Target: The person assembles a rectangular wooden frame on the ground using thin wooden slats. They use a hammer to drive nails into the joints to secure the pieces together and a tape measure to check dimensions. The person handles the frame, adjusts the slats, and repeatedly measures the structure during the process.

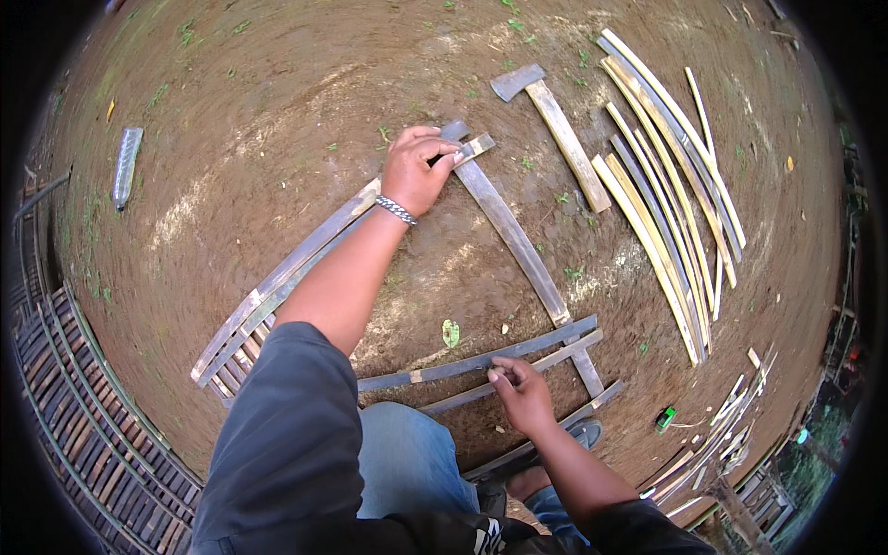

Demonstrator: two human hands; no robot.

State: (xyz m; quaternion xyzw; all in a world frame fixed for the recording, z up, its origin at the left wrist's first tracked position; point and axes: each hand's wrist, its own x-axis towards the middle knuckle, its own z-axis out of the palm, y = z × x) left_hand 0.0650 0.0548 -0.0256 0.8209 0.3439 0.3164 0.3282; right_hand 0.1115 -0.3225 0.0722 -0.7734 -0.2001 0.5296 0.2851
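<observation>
A frame of flat bamboo slats lies on the ground before me. My left hand (413, 173) is closed around the far end of a long slat (319, 239), where it crosses a cross slat (511, 236). That cross slat runs back toward me and meets several nearer slats. Over one of these, a dark slat (435, 372), my right hand (525, 400) is closed in a pinch. Whatever sits between its fingertips is too small to make out. My left forearm hides part of the frame's left side.
An axe (569, 143) lies beyond the frame, right of my left hand. Several loose bamboo strips (680, 199) lie farther right, with thin offcuts (726, 416) and a small green object (665, 419) nearer. A clear plastic bottle (127, 168) lies far left, above a slatted bamboo structure (92, 407).
</observation>
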